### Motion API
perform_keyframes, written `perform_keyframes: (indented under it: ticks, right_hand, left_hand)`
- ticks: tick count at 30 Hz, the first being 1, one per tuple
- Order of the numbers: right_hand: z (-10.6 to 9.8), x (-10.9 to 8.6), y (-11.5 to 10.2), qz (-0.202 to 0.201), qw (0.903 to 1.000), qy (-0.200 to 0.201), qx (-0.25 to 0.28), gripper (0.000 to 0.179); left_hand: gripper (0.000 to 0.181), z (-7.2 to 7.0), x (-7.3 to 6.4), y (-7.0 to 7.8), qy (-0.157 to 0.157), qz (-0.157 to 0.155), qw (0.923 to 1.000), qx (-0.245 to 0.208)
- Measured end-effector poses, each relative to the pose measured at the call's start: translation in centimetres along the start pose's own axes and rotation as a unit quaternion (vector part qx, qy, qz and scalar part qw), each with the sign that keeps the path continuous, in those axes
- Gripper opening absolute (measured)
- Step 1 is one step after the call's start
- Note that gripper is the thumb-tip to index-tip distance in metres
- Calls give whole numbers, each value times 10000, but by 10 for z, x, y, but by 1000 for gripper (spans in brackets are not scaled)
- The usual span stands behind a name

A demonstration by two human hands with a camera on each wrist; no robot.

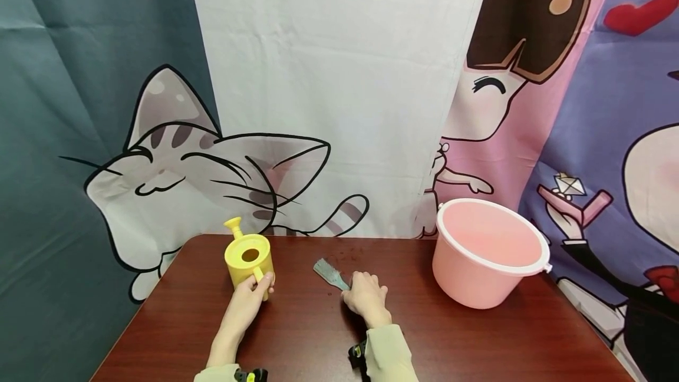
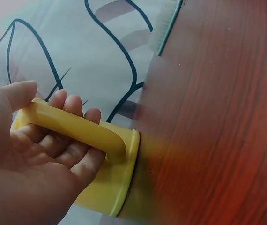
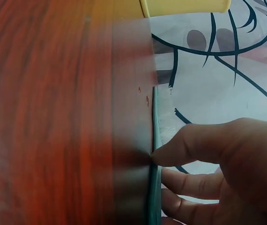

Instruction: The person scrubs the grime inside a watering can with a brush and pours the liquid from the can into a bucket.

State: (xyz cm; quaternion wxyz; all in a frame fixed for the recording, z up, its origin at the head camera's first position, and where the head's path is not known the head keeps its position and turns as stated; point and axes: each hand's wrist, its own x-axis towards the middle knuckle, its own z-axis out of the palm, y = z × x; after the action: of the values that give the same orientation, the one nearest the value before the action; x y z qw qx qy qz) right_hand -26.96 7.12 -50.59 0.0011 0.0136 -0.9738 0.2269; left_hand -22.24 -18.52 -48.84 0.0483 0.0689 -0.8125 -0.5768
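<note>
A yellow watering can (image 1: 249, 258) stands upright on the left part of the table, its round top opening showing and its spout pointing away. My left hand (image 1: 249, 296) is at its handle (image 2: 72, 126), fingers curled through the loop and thumb resting at the top. To the right of the can lies a grey-green brush (image 1: 330, 274), its bristle end towards the far left. My right hand (image 1: 366, 296) pinches the brush's handle (image 3: 155, 140) between thumb and fingers, low over the table. Part of that handle is hidden under the hand in the head view.
A pink bucket (image 1: 490, 243) with a white rim stands at the right of the brown wooden table (image 1: 297, 341). Small water drops (image 3: 147, 101) lie on the wood near the brush. Behind the table's far edge hangs a printed cloth (image 1: 339, 75).
</note>
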Motion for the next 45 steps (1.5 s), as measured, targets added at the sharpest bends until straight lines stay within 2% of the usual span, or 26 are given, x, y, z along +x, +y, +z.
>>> perform_keyframes:
  ticks: [4, 10, 15, 25, 31, 34, 38, 40, 45]
  right_hand:
    - [0, 0, 1, 91, 9998, -100, 146, 29]
    - [-2, 0, 3, 21, 9996, -195, 188, 27]
    - [-3, -1, 4, -8, 9992, -309, 237, 26]
    - [-7, -3, 9, -442, 9980, -380, 263, 13]
    - [-12, -2, 14, -690, 9945, -364, 692, 11]
    - [-15, 0, 18, -909, 9887, -314, 1145, 7]
    - [-21, 2, 25, -1259, 9704, -407, 2020, 4]
    - [-25, 2, 29, -1356, 9631, -409, 2288, 3]
    - [-28, 3, 37, -1314, 9608, -402, 2408, 11]
  left_hand:
    - [37, -1, 0, 0, 3, 20, 10000, -57]
    - [40, -3, 0, -2, -31, 34, 9997, -219]
    - [39, -6, 1, -5, 48, 37, 9999, -130]
    - [38, -9, 0, -5, 120, 41, 9999, -17]
    - [44, -9, 0, -8, 289, 59, 9995, 54]
    - [48, -9, 0, -8, 331, 82, 9994, 62]
    - [51, -9, 0, -6, 303, 113, 9995, -24]
    - [51, -9, 0, -5, 269, 127, 9994, -150]
    - [48, -5, 1, -4, 154, 197, 9995, -193]
